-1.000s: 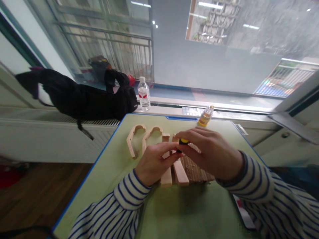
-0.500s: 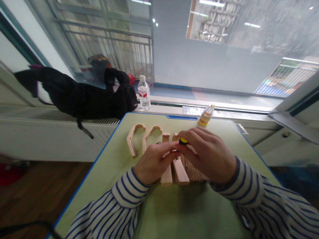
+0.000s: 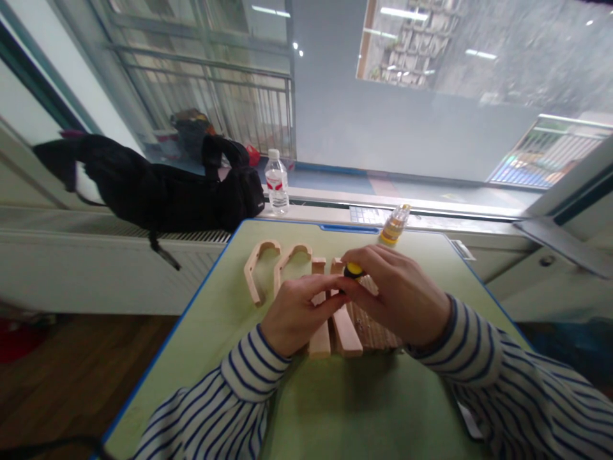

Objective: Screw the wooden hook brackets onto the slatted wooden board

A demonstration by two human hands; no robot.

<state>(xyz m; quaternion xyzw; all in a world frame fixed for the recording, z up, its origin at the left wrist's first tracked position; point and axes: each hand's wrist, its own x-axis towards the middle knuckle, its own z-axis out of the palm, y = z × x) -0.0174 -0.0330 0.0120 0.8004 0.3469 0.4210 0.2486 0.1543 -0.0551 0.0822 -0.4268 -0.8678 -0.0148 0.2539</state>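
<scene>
Two hands, both ours, met over the middle of the green table point(image 3: 205, 358), which had a blue rim. Our right hand point(image 3: 405, 295) held a yellow and black handle point(image 3: 354, 270), with the thumb and fingers snug around it. Our left hand point(image 3: 301, 314) was right next to it, its thumb and first finger in a narrow pinch just under the handle. We could not tell if that pinch had something in it (our own fingers hid the spot). So the handle was up above the wood, about halfway between the left and right edges of the table.

Under our hands we had two straight wooden bars point(image 3: 320, 342), side by side with a small gap between them. At their right side we saw a brown board point(image 3: 376, 324) with ridges, partly covered by our right hand. Two curved wooden pieces point(image 3: 249, 281), bent like hooks, lay near the far left corner. We saw a small bottle point(image 3: 394, 225) with something golden inside, close to the far edge and near the far right corner. Past the far edge, a clear water bottle point(image 3: 276, 185) stood beside a big black bag point(image 3: 191, 195).
</scene>
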